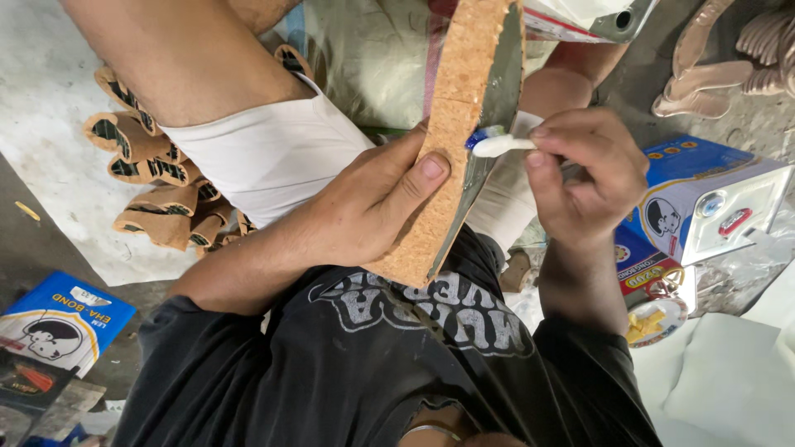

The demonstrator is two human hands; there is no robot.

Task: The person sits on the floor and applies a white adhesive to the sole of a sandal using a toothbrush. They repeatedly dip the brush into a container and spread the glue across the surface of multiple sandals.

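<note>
Head view, looking down over a seated person's lap.

Left hand (pixel 364 207): closed around a cork-coloured shoe sole (pixel 451 141), thumb pressed flat on its grainy face, the remaining fingers wrapped behind and out of sight. The sole stands on edge, running from the centre of the frame up toward 12 o'clock, its lower end resting against the black shirt (pixel 381 364). A dark grey-green layer runs along its right edge.

Right hand (pixel 584 178): at 3 o'clock of the sole, fingers pinched narrow on the white handle of a toothbrush (pixel 501 145). The blue brush head touches the dark edge of the sole, just above the left thumb.

Surroundings:
- White shorts (pixel 273 153) cover the thigh at 10 o'clock of the sole.
- A pile of brown curved strap pieces (pixel 153 178) with dark patterned lining lies on the floor at 9 o'clock, beside the thigh.
- A blue and white box (pixel 704 199) sits at 3 o'clock, near the right hand.
- An open round tin (pixel 654 319) holding yellow matter sits at 4 o'clock, just below the box.
- A blue packet (pixel 62 319) lies flat on the floor at 8 o'clock, well apart from both hands.
- Pale pinkish sole blanks (pixel 704 79) lie at 2 o'clock, at the frame edge.
- A white nozzle-ended container (pixel 596 16) shows at 1 o'clock, just beside the sole's top end; contact cannot be determined.
</note>
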